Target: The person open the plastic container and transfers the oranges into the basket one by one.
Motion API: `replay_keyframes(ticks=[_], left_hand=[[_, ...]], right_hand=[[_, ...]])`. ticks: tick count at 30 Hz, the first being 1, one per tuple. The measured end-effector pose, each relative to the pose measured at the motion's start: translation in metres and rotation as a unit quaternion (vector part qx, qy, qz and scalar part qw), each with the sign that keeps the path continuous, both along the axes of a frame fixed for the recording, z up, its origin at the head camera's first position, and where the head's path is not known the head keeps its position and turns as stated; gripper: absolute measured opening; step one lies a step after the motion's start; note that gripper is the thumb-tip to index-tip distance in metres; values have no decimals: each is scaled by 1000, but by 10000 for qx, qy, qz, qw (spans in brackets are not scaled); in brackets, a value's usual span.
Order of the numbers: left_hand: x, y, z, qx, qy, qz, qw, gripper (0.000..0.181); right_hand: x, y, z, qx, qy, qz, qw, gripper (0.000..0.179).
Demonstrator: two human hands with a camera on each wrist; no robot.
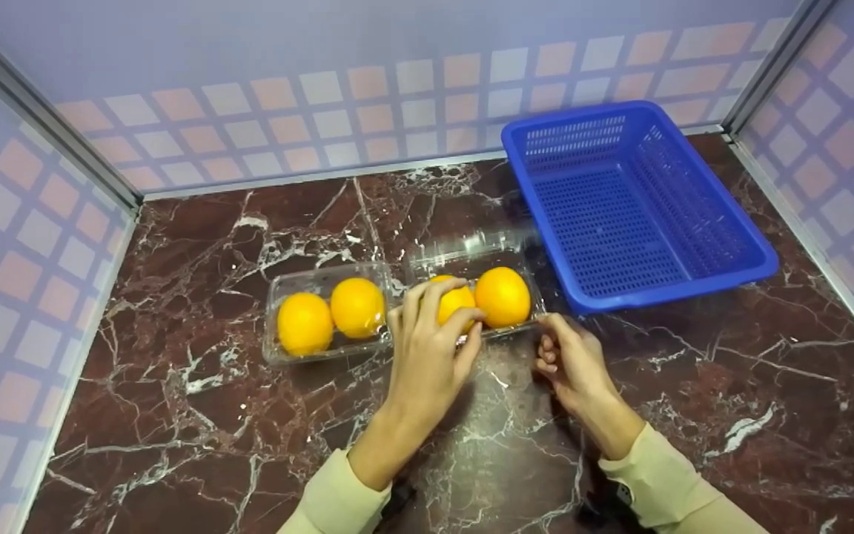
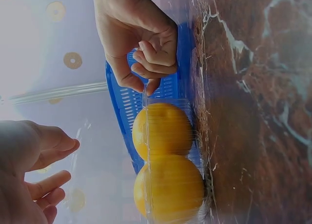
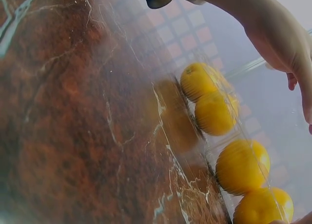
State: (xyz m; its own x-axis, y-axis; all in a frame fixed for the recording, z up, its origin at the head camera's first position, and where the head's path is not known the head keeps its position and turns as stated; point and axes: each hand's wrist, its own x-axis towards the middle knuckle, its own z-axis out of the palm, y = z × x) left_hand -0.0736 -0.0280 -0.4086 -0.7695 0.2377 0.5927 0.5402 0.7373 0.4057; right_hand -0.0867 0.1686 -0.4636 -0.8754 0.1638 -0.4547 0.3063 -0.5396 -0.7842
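Note:
Two oranges (image 1: 502, 297) sit side by side in a clear plastic clamshell box (image 1: 516, 326), its see-through lid (image 1: 471, 243) folded back toward the rear wall. My right hand (image 1: 574, 362) pinches the box's rim at the near right corner between thumb and forefinger, the other fingers curled in. Above the left orange hovers my left hand (image 1: 431, 345), fingers loosely bent. In the left wrist view, a gap shows between the left hand (image 2: 39, 170) and the fruit. Just to the left, a second clear box (image 1: 273, 348) holds two more oranges (image 1: 305, 324).
A blue plastic basket (image 1: 638, 300) with slotted sides stands behind and right of the boxes. All of this rests on a dark red marbled tabletop (image 1: 197, 415). Tiled panels (image 1: 397, 96) wall in the back and both sides.

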Motion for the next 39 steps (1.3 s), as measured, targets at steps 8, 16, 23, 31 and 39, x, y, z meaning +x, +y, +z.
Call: replay_keyframes(ticks=[8,16,23,31,39], left_hand=[[1,-2,-4,103,-234,-7,9997,9],[1,-4,-9,178,-325,82,9993,5],[2,-15,-10,628,-371,203,9971,14],[8,-38,-24,1558,-620,79,9858,18],[13,-53,-26,2250,-1397,55,9643,12]], right_hand=[[0,0,1,-124,-64,15,9999,26],[0,2,2,-295,-65,25,9995,28],[6,2,4,-301,87,24,9995,29],[21,5,14,235,480,266,9982,23],[23,3,27,859,747,941,9890,15]])
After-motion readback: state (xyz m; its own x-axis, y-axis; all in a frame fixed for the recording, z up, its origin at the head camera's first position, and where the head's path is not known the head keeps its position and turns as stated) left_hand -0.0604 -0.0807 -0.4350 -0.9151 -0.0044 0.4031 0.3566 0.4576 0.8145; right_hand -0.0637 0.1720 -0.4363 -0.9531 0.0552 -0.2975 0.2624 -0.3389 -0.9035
